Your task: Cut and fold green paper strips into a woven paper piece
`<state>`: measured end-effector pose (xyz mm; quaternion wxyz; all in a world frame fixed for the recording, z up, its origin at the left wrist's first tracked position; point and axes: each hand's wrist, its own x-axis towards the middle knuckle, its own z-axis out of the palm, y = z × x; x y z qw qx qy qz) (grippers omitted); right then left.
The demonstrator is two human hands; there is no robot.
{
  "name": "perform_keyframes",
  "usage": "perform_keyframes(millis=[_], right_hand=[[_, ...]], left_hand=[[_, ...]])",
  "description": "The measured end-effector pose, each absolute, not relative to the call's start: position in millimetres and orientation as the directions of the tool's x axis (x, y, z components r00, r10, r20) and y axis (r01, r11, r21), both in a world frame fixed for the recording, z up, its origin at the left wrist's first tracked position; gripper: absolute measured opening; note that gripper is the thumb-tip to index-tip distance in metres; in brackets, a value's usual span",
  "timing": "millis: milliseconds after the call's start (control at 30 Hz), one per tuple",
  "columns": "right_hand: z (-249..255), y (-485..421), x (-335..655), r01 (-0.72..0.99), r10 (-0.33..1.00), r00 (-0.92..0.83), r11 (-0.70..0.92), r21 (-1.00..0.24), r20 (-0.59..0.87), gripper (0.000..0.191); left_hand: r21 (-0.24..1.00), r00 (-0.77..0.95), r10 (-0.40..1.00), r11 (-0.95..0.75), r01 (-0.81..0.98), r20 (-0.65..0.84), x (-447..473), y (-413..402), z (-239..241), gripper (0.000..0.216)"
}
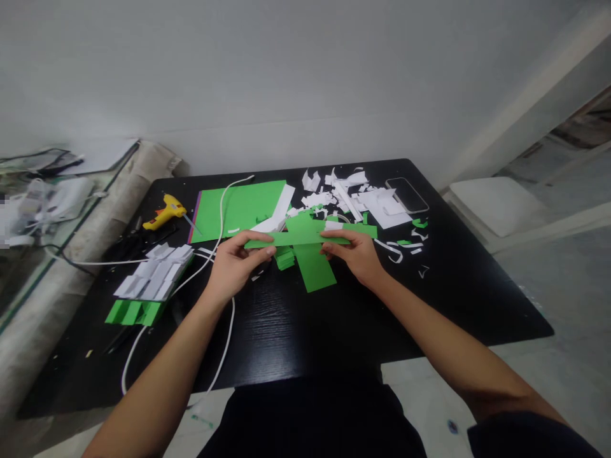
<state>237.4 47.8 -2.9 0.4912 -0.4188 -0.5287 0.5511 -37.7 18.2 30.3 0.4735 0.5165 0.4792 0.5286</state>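
A green paper cross (314, 268) is held up over the middle of the black table, its long strip running left to right. My left hand (235, 262) pinches the left part of that strip between thumb and fingers. Near the centre, on the right side, my right hand (356, 253) grips the same strip, thumb and index finger closed on it. Behind and below the cross lies a small stack of folded green paper (285, 258), partly hidden. A sheet of green paper (248, 202) lies flat behind my left hand.
A yellow glue gun (166, 212) lies at the back left. Folded white paper pieces (155, 273) sit on green ones at left. A white cable (222, 213) loops across the table. White paper scraps (348, 194) and a phone-shaped object (407, 194) are at the back right.
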Motion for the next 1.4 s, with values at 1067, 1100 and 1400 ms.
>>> perform_keyframes(millis=[1067, 1100, 1400], right_hand=[[3.3, 45.2, 236.4, -0.027, 0.979, -0.135, 0.151, -0.988, 0.153, 0.022], [2.7, 44.4, 235.5, -0.017, 0.976, -0.145, 0.160, -0.987, 0.160, 0.024], [4.3, 32.0, 226.5, 0.118, 0.917, -0.324, 0.283, -0.952, 0.233, 0.019]], left_hand=[[0.858, 0.116, 0.924, -0.382, 0.344, 0.364, -44.2, 19.2, 39.1, 0.021], [0.814, 0.176, 0.911, -0.413, 0.409, 0.373, -44.7, 18.8, 40.9, 0.023], [0.733, 0.465, 0.841, -0.498, 0.463, 0.277, -34.7, 11.8, 34.5, 0.021]])
